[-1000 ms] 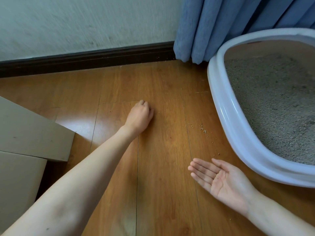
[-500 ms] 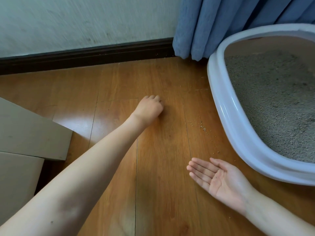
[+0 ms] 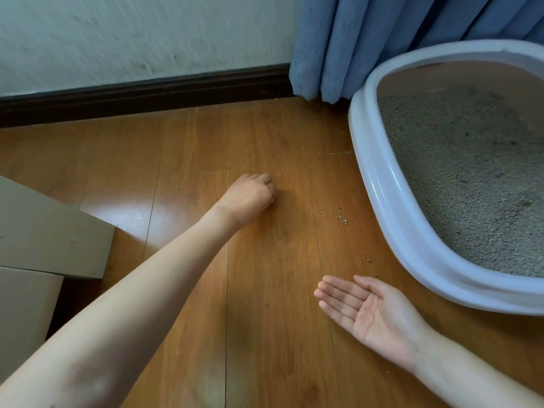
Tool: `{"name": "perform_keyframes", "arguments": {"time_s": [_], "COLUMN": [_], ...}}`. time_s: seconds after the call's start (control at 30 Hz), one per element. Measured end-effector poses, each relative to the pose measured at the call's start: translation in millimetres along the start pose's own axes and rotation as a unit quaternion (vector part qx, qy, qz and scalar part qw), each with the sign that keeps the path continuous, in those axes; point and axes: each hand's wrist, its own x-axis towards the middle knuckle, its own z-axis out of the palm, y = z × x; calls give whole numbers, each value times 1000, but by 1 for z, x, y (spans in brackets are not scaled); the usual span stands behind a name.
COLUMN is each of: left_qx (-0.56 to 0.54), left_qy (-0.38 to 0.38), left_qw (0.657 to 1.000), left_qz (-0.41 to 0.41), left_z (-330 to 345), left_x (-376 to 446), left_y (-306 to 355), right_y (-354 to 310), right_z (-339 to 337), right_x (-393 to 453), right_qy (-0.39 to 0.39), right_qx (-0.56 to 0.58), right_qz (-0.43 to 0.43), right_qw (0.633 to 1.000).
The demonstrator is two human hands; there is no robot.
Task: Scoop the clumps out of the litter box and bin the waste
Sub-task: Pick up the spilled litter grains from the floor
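Left hand (image 3: 250, 198) is down on the wooden floor (image 3: 265, 334), fingers curled under, knuckles up; whether anything is pinched beneath them, I cannot tell. Right hand (image 3: 368, 307) lies palm up just above the boards at about five o'clock from the left, fingers straight and together, gripping nothing, with a few dark specks on the palm. Between the two hands, at three o'clock from the left hand, a small scatter of spilled litter grains (image 3: 343, 219) sits on the floor, trailing down toward the right hand. Just beyond the grains, the litter box (image 3: 382, 184), pale rim, fills the right side, grey litter (image 3: 471, 178) inside. At twelve o'clock, a blue curtain (image 3: 368, 39) hangs against the box's far rim. Dark skirting board (image 3: 147, 95) runs along the wall. At nine o'clock, beige furniture panels (image 3: 44, 231).
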Motion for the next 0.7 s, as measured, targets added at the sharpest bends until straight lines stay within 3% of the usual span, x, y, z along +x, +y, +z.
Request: {"name": "perform_keyframes", "arguments": {"time_s": [0.23, 0.37, 0.4, 0.47, 0.53, 0.6, 0.7], "left_qx": [171, 125, 90, -12, -139, -199, -150], "left_qy": [-131, -142, -122, -3, 105, 118, 111], "left_qw": [975, 981, 988, 999, 983, 965, 960], "left_qz": [48, 36, 32, 43, 66, 120, 211], "left_z": [-31, -33, -35, -42, -55, -62, -57], "left_x": [16, 14, 13, 4, -16, -39, -56], "left_y": [30, 34, 38, 59, 96, 135, 164], "right_y": [2, 3, 3, 3, 2, 2, 2], "right_z": [-2, -3, -3, -3, -6, -8, -11], "right_x": [2, 3, 4, 4, 4, 3, 3], "right_qy": [-4, -2, -3, -4, 10, 15, -9], "right_qx": [-9, -11, -9, -1, 18, 45, 75], "right_qz": [-3, -9, -8, -15, -23, -38, -43], "right_qw": [1000, 1000, 1000, 1000, 1000, 998, 996]}}
